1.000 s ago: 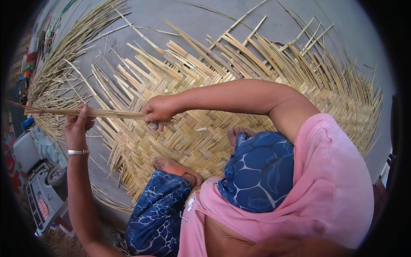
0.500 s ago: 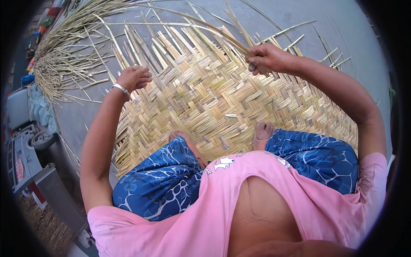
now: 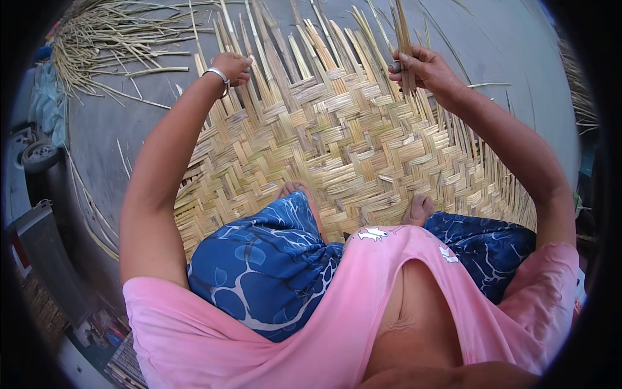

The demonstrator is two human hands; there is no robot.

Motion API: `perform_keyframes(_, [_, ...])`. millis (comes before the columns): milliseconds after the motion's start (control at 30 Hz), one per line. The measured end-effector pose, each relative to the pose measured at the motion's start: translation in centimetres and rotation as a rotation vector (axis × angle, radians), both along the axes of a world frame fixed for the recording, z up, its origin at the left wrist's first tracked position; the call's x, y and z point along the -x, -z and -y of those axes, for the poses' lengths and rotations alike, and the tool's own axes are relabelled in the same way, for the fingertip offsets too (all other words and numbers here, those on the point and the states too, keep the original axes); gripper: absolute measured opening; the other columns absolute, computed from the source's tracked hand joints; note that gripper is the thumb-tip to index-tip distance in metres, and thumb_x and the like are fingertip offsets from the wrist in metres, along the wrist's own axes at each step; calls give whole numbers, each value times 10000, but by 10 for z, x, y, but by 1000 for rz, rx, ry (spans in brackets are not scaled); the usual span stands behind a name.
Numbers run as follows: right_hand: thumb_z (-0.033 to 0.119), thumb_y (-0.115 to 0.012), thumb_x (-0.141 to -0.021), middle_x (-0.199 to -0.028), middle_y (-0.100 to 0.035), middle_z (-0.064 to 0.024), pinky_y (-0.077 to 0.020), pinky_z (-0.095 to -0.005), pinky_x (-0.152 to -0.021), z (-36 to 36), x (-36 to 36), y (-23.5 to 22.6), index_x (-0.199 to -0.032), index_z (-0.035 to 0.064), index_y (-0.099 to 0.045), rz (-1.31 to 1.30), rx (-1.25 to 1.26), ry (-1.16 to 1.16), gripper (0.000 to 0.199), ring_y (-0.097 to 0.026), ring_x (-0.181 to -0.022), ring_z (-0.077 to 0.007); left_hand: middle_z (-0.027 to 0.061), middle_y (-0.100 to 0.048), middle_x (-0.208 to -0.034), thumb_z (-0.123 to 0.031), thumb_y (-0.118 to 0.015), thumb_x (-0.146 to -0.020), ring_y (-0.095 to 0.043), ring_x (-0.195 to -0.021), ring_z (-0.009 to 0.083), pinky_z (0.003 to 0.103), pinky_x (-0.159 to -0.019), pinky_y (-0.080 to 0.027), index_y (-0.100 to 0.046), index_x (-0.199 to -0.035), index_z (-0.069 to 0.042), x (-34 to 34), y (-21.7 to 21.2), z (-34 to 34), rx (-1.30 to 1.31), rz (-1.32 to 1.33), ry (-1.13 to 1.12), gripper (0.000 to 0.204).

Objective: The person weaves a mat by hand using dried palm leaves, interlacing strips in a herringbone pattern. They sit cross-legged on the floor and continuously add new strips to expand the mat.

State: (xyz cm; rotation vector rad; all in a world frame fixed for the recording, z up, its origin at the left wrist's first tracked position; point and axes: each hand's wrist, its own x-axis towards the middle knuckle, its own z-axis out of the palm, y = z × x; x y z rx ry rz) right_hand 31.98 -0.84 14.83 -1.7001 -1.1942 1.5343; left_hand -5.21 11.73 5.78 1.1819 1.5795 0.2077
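Note:
A woven mat (image 3: pixel 324 149) of flat, straw-coloured reed strips spreads in front of me, with loose strip ends fanning out along its far edge. My right hand (image 3: pixel 424 72) is closed on several reed strips (image 3: pixel 403 39), held upright above the mat's far right part. At the far left edge of the mat is my left hand (image 3: pixel 231 69), a pale bracelet on its wrist. Its fingers are curled beside the upright strip ends (image 3: pixel 259 45); whether a strip is pinched between them is hidden. My bare feet (image 3: pixel 421 209) rest on the mat's near side.
A big heap of loose reeds (image 3: pixel 97 45) lies on the grey floor (image 3: pixel 103 129) at the far left. Beyond it, along the left rim, are a clear plastic sheet (image 3: pixel 50 97) and a wheel (image 3: pixel 40 155). More reeds (image 3: pixel 576 84) show at the right rim.
Both hands have moved farther away, the left also rightward to the strip ends. The strips in my right hand have swung from slanting leftward to upright. The view has shifted.

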Motion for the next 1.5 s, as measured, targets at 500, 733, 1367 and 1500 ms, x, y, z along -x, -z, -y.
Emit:
perform_keyframes(500, [144, -475, -930, -864, -610, -80, -520, -263, -715, 52, 142, 56, -1042, -32, -542, -372, 113, -97, 219, -623, -781, -137, 241, -621, -908, -435, -693, -699, -613, -845, 348, 394, -742, -480, -592, -905, 73, -7, 37, -19, -395, -485, 178, 557])
perform_keyframes(733, [158, -499, -925, -897, -631, -80, -503, -255, -725, 16, 119, -49, -1068, -3, -560, -291, -594, 60, 223, -638, -853, -161, 51, -600, -766, -220, -743, -725, -595, -619, 138, 298, -507, -497, -556, -883, -50, 8, 36, -24, 91, 263, -168, 298])
perform_keyframes(1367, [210, -466, -939, -899, -622, -88, -520, -261, -693, -61, 128, 100, -1036, 2, -536, -190, -84, 131, 240, -629, -776, -131, 41, -600, -770, -39, -678, -747, -608, -655, 165, 314, -574, -520, -529, -868, -44, -2, 28, 10, -81, 398, -359, 192])
perform_keyframes(1500, [162, -446, -933, -836, -595, -87, -493, -263, -591, -65, 130, 103, -986, -16, -515, -263, -32, 228, 198, -604, -693, -131, 61, -632, -833, -185, -667, -805, -622, -734, 167, 319, -661, -519, -554, -874, -65, 5, 31, 3, -70, 606, -227, 179])
